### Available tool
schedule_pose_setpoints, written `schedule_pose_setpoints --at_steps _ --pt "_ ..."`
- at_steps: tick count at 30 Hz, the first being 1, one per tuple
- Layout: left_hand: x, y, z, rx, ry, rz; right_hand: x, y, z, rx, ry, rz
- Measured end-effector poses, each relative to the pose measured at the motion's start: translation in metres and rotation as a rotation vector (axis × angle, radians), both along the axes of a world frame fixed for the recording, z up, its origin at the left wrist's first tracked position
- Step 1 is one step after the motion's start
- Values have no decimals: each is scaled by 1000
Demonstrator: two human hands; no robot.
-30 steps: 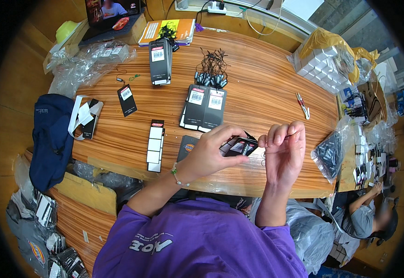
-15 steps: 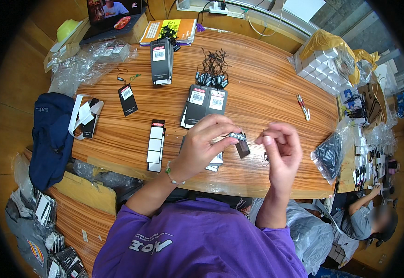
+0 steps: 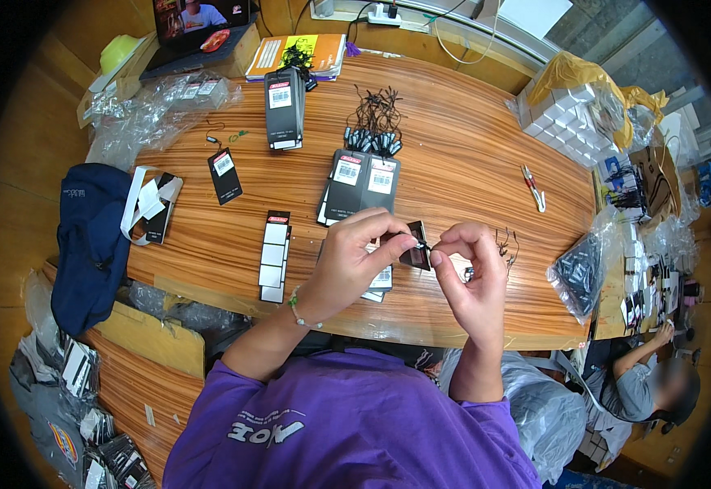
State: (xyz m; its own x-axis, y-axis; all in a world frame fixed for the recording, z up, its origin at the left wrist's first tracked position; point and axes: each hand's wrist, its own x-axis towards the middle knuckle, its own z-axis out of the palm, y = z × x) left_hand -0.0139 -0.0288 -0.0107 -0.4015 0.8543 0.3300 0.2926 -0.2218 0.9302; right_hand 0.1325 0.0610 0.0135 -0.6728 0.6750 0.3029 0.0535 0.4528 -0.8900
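Pinched between the thumb and fingers of my left hand (image 3: 362, 251) is a small dark hang tag (image 3: 415, 258). My right hand (image 3: 476, 273) meets it from the right, thumb and forefinger closed on a thin black cord at the tag's top. The fingers hide most of the cord. Just beyond my left hand lie two side-by-side stacks of grey hang tags (image 3: 361, 191), their black cords (image 3: 377, 110) bunched above them. Partly under my left hand are more tags (image 3: 381, 281). Loose black cords (image 3: 509, 248) lie beside my right hand.
Another tag stack (image 3: 284, 114), a single black tag (image 3: 225, 177) and white label strips (image 3: 274, 257) lie leftward. Red-handled snips (image 3: 533, 187), a bagged black item (image 3: 580, 275) and wrapped white boxes (image 3: 563, 114) are rightward. A co-worker (image 3: 637, 383) sits at right.
My right hand has moved left to meet my left hand and now grips the cord. The tag has turned between the fingers.
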Motion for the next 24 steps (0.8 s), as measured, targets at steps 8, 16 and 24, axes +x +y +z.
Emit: schedule_pose_setpoints --at_steps 8,16,24 --pt "-2 0 6 42 -31 41 1 2 1 -131 77 13" --pt "-2 -3 9 -34 -178 -92 -3 2 2 -97 33 68" --pt "-8 0 5 -186 -345 -231 -3 3 -4 -119 7 68"
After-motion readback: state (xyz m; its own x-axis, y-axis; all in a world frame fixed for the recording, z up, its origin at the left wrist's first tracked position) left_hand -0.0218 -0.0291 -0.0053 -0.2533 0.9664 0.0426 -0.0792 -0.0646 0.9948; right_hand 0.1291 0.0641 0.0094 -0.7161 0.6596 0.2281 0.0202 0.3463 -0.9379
